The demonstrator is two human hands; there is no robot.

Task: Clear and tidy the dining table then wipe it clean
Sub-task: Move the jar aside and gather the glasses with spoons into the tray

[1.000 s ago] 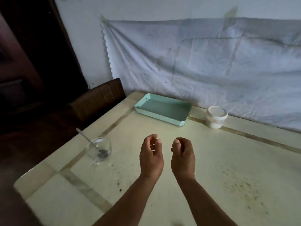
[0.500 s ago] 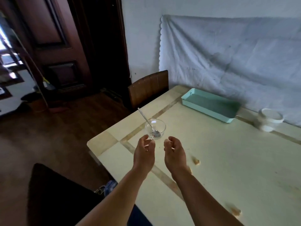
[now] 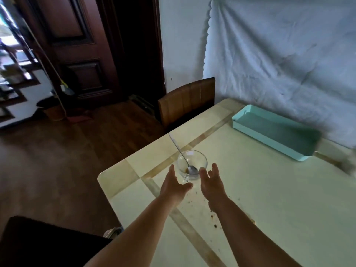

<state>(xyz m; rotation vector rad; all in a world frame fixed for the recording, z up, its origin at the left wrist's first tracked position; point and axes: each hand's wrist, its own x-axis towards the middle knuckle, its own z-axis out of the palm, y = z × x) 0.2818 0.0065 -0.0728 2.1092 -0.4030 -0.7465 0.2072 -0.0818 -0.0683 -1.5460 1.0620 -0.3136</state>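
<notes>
— Anything hidden near the glass cup [image 3: 192, 164]?
— Near base and handle, behind the left hand [image 3: 173, 186] and right hand [image 3: 211, 186]; contact impossible to judge.
— Cut off anywhere?
— Yes: table [image 3: 279, 199] at right and bottom edges, both forearms at the bottom.
— Blurred?
— A pale smear [image 3: 349, 165] at the right edge, unidentifiable. Specks [image 3: 212, 216] too small to name.

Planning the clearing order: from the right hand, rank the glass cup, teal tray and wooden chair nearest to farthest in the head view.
1. Glass cup, just ahead of the right hand, spoon inside.
2. Teal tray, far right by the wall cloth.
3. Wooden chair, beyond the table's far-left edge; close to the tray's rank, so uncertain.
</notes>
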